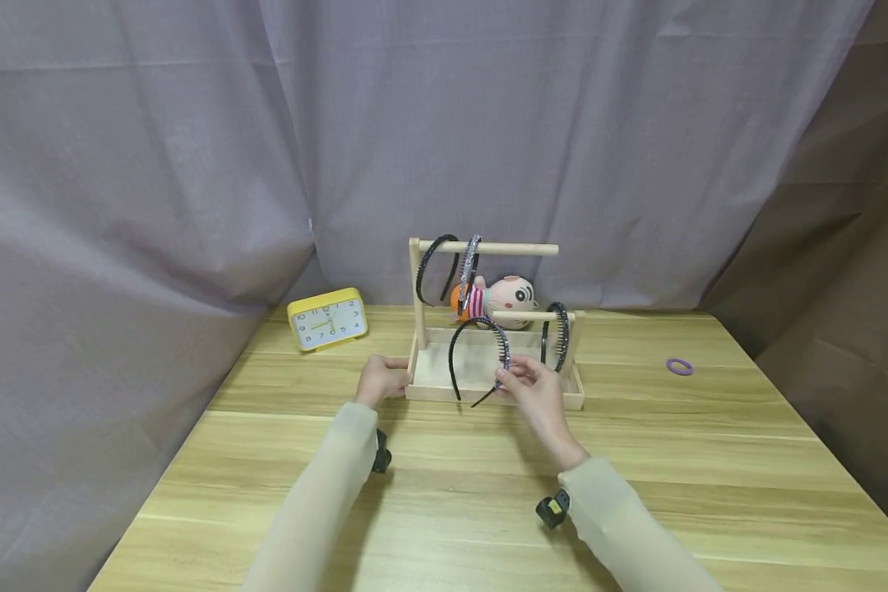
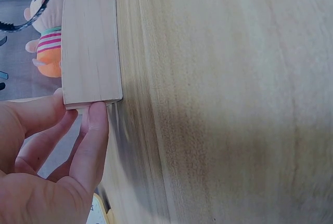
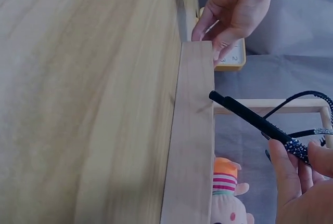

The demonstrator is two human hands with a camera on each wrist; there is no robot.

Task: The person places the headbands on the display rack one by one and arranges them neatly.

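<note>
A wooden stand (image 1: 418, 325) with a shallow tray base and two horizontal rods stands on the table. My left hand (image 1: 381, 380) grips the left end of its tray, thumb and fingers at the corner in the left wrist view. Between thumb and fingers, my right hand (image 1: 536, 390) pinches one side of a black toothed headband (image 1: 453, 362) with sparkling stones. That headband is held up in front of the tray, its ends pointing down. On the upper rod hang a black headband (image 1: 419, 275) and a silver glittery headband (image 1: 466, 263). Another dark headband (image 1: 561, 329) hangs on the lower rod.
Behind the stand lies a plush doll (image 1: 506, 300) with a striped top, partly hidden by the rods. A yellow alarm clock (image 1: 329, 319) stands at the back left. A purple hair tie (image 1: 679, 367) lies to the right. Grey curtain (image 1: 444, 123) closes off the back.
</note>
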